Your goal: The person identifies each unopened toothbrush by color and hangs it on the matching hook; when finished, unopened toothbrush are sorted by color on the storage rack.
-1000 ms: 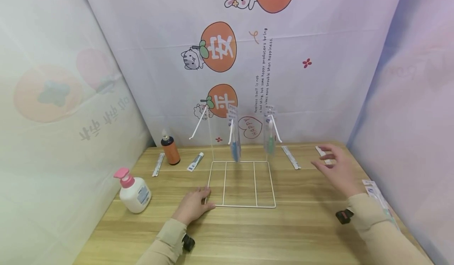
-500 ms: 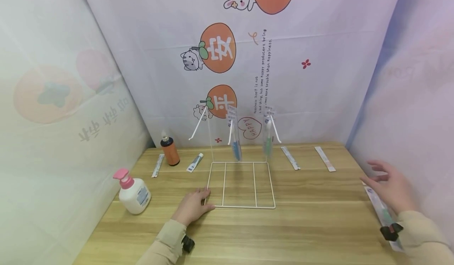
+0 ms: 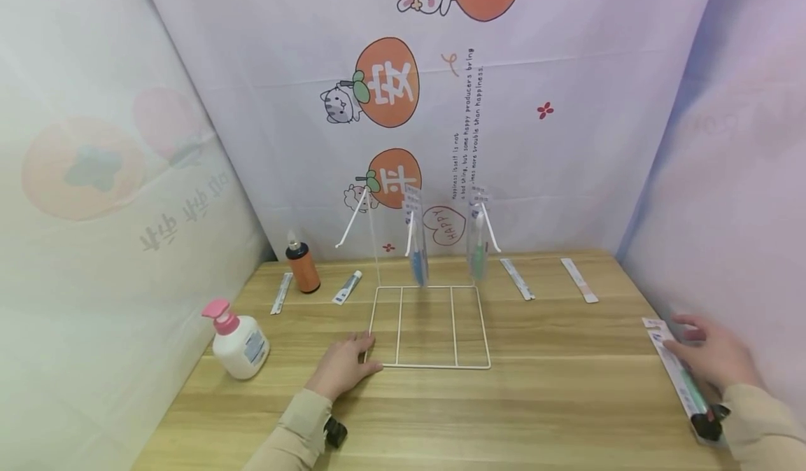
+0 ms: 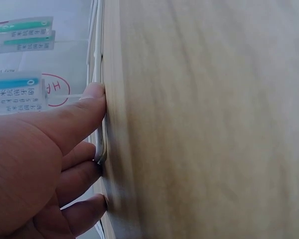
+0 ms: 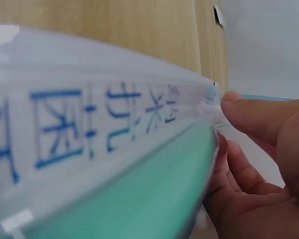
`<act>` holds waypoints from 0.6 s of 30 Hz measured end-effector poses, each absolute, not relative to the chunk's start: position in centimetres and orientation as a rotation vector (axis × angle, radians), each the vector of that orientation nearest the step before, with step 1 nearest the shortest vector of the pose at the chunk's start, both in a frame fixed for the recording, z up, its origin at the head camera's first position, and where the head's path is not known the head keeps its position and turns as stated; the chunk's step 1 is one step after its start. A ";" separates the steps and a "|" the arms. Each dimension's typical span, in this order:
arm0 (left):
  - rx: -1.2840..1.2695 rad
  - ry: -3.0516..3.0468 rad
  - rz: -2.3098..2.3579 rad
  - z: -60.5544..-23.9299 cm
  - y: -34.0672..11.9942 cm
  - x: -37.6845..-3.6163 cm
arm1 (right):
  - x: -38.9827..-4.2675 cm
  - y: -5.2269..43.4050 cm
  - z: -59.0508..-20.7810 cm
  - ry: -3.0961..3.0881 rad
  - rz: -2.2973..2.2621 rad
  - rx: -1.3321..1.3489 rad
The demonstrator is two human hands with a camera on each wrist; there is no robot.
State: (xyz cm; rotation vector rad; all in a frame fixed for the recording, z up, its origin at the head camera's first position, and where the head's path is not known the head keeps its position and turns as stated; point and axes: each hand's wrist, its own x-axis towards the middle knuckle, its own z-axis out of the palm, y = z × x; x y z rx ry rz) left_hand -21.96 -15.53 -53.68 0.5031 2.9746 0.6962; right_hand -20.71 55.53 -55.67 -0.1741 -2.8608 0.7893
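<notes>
A white wire rack (image 3: pixel 427 367) stands on the wooden table; my left hand (image 3: pixel 342 364) grips its front left corner. In the left wrist view, the thumb presses the white wire while the fingers curl beside it. At the table's right edge, my right hand (image 3: pixel 718 352) pinches a packaged toothbrush (image 3: pixel 675 367) with a green handle. The right wrist view shows thumb and fingers at the far edge of that clear package (image 5: pixel 104 114). Packaged blue toothbrushes (image 3: pixel 418 264) hang from the rack's middle hook, packaged green ones (image 3: pixel 478 257) from its right hook. The left hook (image 3: pixel 351 220) is bare.
To the left stand a white pump bottle (image 3: pixel 241 348) with a pink top and an orange bottle (image 3: pixel 303 268). A small tube (image 3: pixel 347 287) and a narrow sachet (image 3: pixel 281 293) lie near them. Two more sachets, one white-blue (image 3: pixel 518 279) and one white-pink (image 3: pixel 578 280), lie back right.
My right hand has moved from the sachet at the back right, toward the right edge and down to the packaged toothbrush, which it now pinches. My left hand has stayed on the rack.
</notes>
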 end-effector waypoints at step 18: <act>0.481 2.981 0.673 -53.6 -15.4 -22.0 | -20.8 55.5 -54.4 -3.046 0.777 -0.113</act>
